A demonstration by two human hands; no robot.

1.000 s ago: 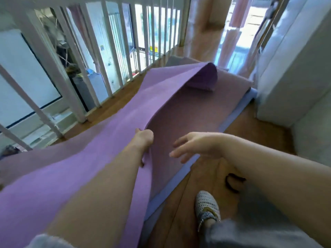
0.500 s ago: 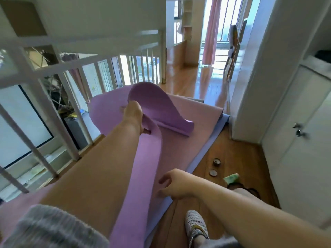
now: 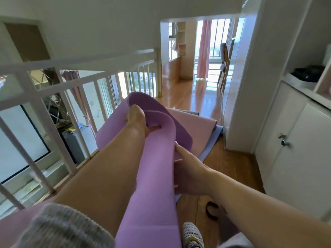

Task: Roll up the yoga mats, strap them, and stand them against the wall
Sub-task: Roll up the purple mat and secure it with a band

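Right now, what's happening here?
A person is handling the purple mat. The left hand grips a raised fold of it, and the right hand holds its edge lower down. A pink mat and a blue mat lie flat underneath on the wooden floor, beside the white railing. Nothing is rolled up or strapped yet.

Left of the left grip [image 3: 138,120], a white railing [image 3: 89,61] with upright bars runs off toward the far room. Right of the right grip [image 3: 189,172] lies wooden floor [image 3: 238,167], and past it stands a white cabinet [image 3: 295,158] with a metal knob [image 3: 283,142] on its door. Higher on that side, a dark rounded object [image 3: 308,74] sits on an open shelf [image 3: 300,86]. Far beyond both grips a pink curtain [image 3: 204,51] hangs by a bright window [image 3: 216,42], with a chair [image 3: 223,56] just right of it. Below the right grip, a knitted shoe [image 3: 192,235] rests on the floor.
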